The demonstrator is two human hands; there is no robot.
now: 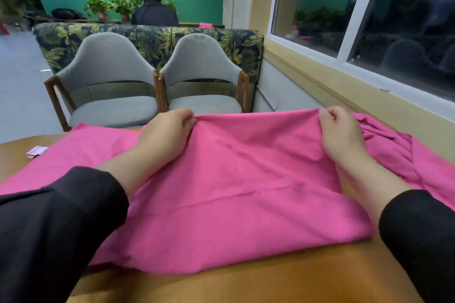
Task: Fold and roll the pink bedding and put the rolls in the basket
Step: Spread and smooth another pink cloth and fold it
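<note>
The pink bedding [234,187] lies spread across the wooden counter [246,283], covering most of its width; its near edge sits on the bare wood in front of the person, and its far edge is raised off the surface at two points where the hands hold it. Both arms reach forward over the cloth in dark sleeves [54,224], forearms bare from the cuff onward and angled inward toward the far edge. The left hand [167,135] is palm-down with the wrist low on the fabric; its fingers [189,120] are curled and pressed together, pinching the far edge of the bedding against the thumb. The right hand [341,135] mirrors this pose, knuckles up, its fingers [327,113] curled and pinching the same edge. Between the two sets of fingers the edge runs taut and nearly straight. To the right of the right-hand fingers the remaining cloth bunches in loose folds toward the wall. To the left of the left-hand fingers the bedding lies flat on the counter. Beyond the fingers stand two grey chairs [108,81]. A small white paper scrap [37,151] rests on the counter well left of the left-hand fingers, just beside the cloth's edge.
</note>
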